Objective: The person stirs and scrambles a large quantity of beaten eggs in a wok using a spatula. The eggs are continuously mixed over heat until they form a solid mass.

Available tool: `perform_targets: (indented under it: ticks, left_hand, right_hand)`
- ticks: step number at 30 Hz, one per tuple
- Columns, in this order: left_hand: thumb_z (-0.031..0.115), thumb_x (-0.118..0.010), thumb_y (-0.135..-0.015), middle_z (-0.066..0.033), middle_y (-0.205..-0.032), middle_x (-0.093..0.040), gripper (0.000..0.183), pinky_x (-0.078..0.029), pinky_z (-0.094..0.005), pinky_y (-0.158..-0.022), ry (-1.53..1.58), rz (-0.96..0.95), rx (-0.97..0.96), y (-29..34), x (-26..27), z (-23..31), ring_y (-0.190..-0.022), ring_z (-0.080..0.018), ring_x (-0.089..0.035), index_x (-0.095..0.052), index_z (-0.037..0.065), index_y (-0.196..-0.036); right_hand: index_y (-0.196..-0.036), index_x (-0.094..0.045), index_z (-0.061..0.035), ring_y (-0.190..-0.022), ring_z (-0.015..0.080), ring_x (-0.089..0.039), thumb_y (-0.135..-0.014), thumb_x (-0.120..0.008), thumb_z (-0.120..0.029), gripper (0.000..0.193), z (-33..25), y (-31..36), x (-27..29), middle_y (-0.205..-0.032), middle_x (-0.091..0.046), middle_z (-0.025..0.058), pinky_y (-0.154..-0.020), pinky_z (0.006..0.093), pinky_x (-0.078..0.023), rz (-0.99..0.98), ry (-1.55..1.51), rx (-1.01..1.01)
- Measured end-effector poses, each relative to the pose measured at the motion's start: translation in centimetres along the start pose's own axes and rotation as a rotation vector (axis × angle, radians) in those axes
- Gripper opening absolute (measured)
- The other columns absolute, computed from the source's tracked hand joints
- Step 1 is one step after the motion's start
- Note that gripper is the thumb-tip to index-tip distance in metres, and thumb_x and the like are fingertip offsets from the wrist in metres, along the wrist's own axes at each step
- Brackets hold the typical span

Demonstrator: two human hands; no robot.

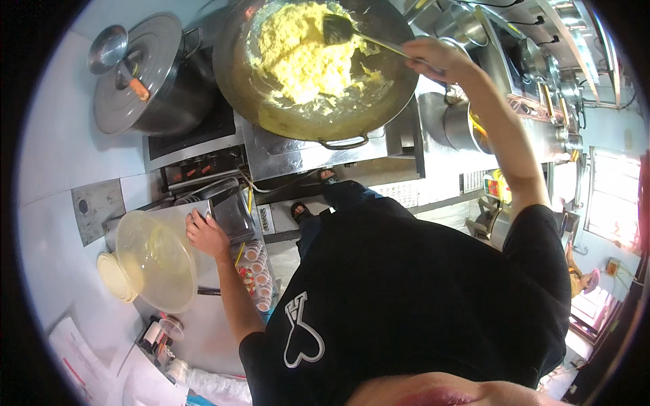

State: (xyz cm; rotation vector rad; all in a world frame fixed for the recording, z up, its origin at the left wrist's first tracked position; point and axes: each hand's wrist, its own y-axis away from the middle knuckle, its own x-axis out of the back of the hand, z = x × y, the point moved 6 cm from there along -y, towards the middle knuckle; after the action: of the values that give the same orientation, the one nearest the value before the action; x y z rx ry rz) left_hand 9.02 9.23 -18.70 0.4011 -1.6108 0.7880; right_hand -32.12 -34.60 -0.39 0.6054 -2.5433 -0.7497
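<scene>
A large wok [244,88] with a loop handle at its near side holds a heap of yellow scrambled egg [305,61]. My right hand [437,59] is closed round the handle of a dark-headed spatula [338,30], whose head rests on the egg. Lower left, my left hand [206,233] lies palm down with its fingers out, beside a steel pan [233,213]; whether it presses on the pan's edge or the counter I cannot tell. Just left of that hand leans a big translucent plastic bowl [162,271], its inside smeared with yellow liquid.
A lidded stockpot [156,88] stands left of the wok, a ladle [108,51] on its lid. Several small cups [261,277] line the left counter near my forearm. Another pot [464,125] sits under my right arm. Pans and utensils hang along the right wall.
</scene>
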Motion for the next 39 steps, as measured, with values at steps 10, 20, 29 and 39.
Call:
perform_targets:
  ticks: [10, 20, 29, 39]
  left_hand:
    - [0.034, -0.040, -0.094, -0.0124, -0.126, -0.048, 0.040, -0.040, -0.0472, -0.088, 0.006, 0.007, -0.006, -0.5, 0.2, 1.0, -0.111, -0.0344, -0.047, -0.048, 0.012, -0.127]
    - [0.039, -0.039, -0.094, -0.0097, -0.130, -0.046, 0.044, -0.039, -0.0468, -0.089, -0.013, -0.015, 0.015, -0.1, -0.6, -0.1, -0.113, -0.0322, -0.045, -0.047, 0.013, -0.129]
    - [0.039, -0.039, -0.094, -0.0091, -0.130, -0.046, 0.045, -0.038, -0.0468, -0.090, -0.045, -0.039, 0.025, -0.2, -0.3, 0.6, -0.113, -0.0318, -0.045, -0.046, 0.013, -0.130]
    - [0.038, -0.041, -0.093, -0.0068, -0.131, -0.046, 0.043, -0.039, -0.0459, -0.090, -0.030, -0.028, -0.007, -0.4, -0.4, 0.2, -0.113, -0.0301, -0.046, -0.046, 0.016, -0.130]
  right_hand:
    - [-0.072, -0.048, -0.0021, -0.038, 0.0029, -0.035, -0.091, -0.047, -0.017, 0.025, -0.9, -9.1, 6.8, -0.052, -0.039, -0.0035, -0.031, 0.0150, -0.027, -0.244, -0.084, -0.323]
    - [-0.099, -0.058, -0.0008, -0.037, 0.0032, -0.033, -0.092, -0.051, -0.021, 0.023, -6.6, -7.2, -5.1, -0.060, -0.046, -0.0009, -0.031, 0.0188, -0.025, -0.559, 0.640, 0.167]
    - [-0.064, -0.049, -0.0070, -0.032, 0.0016, -0.032, -0.091, -0.053, -0.032, 0.037, -7.7, -8.2, 12.0, -0.048, -0.043, -0.0032, -0.028, 0.0180, -0.023, -0.155, 0.533, 0.132]
    - [-0.091, -0.064, -0.0030, -0.041, 0.0091, -0.039, -0.089, -0.056, -0.021, 0.020, -12.5, -15.5, -2.4, -0.059, -0.055, 0.0034, -0.036, 0.0270, -0.030, -0.571, 0.660, 0.114]
